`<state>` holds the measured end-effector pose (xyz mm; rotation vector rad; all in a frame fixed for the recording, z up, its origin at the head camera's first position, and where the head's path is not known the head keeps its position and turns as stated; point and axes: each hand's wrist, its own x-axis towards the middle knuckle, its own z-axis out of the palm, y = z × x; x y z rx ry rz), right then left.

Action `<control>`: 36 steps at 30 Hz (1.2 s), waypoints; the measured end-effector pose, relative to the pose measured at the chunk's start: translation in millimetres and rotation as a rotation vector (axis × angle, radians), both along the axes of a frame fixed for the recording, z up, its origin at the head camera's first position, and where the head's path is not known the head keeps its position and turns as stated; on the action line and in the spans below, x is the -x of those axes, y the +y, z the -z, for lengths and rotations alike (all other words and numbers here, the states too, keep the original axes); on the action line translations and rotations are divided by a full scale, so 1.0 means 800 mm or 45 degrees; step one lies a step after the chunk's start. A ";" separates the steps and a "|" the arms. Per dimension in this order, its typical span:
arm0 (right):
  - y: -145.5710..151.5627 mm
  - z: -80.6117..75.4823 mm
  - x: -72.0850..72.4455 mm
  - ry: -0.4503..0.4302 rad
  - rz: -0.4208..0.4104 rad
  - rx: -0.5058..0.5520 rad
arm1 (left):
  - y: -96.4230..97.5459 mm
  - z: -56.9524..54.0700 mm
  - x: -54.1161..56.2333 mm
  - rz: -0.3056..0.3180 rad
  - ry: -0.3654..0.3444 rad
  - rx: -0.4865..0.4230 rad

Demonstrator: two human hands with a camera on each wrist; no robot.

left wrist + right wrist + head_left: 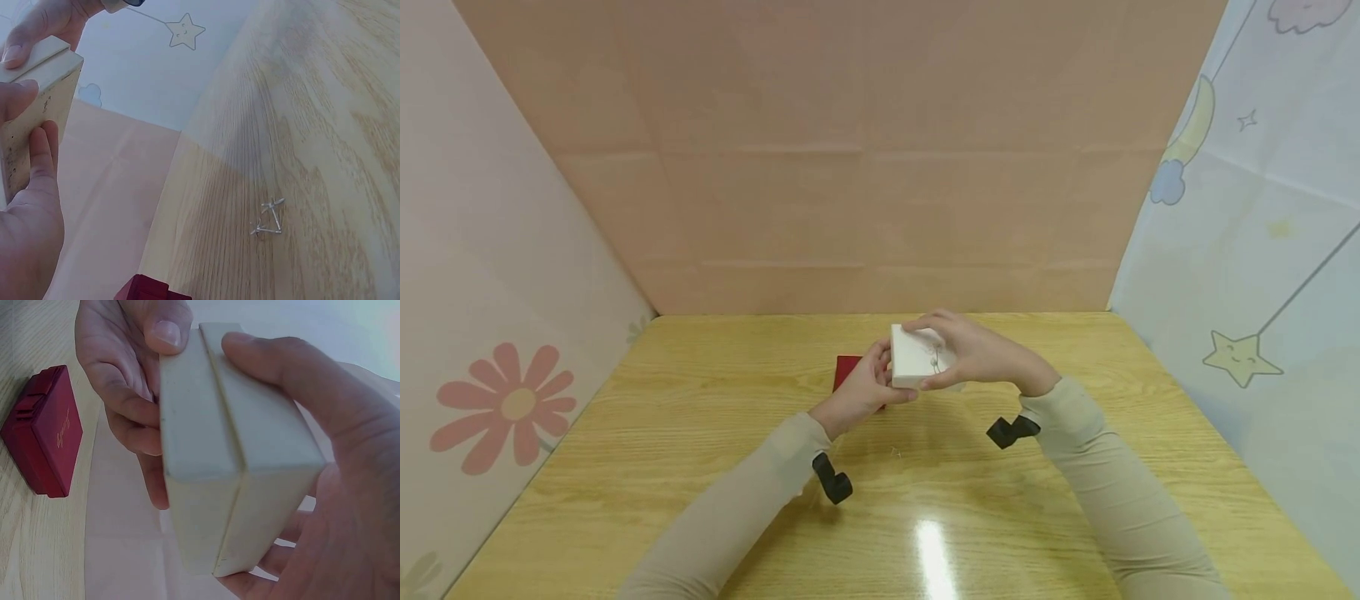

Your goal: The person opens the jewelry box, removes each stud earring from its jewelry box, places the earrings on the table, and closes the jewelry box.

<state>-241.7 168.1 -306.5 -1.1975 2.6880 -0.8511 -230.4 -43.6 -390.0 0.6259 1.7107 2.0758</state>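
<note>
Both hands hold a small white box point(200, 419) above the table, tilted, with a seam between its two halves. My left hand point(867, 387) grips one half, thumb on the side and fingers on the speckled outer face in the left wrist view. My right hand point(981, 350) grips the other half, thumb on one side and fingers on the opposite side. Fine dark print marks the face seen from the head. What lies inside the box is hidden. On the table below are two small silvery pieces point(273, 205) that look like stud earrings.
A dark red box point(57, 434) with gold lettering sits closed on the wooden table point(700, 400), partly behind the left hand in the head view. A pink-beige backdrop point(865, 208) rises at the table's far edge, with patterned walls at both sides.
</note>
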 end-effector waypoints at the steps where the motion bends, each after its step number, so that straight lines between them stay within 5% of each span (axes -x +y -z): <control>1: 0.000 0.000 0.000 -0.004 0.002 0.002 | 0.000 0.000 0.000 0.001 0.000 -0.001; 20: 0.016 -0.018 0.001 -0.046 0.087 0.099 | -0.004 0.004 0.002 0.018 -0.006 0.020; 27: 0.039 -0.027 0.010 -0.055 0.241 0.190 | -0.006 0.001 0.004 -0.033 0.008 0.028; 36: 0.072 -0.006 0.040 -0.020 0.510 0.153 | -0.012 0.002 0.005 -0.030 0.011 -0.005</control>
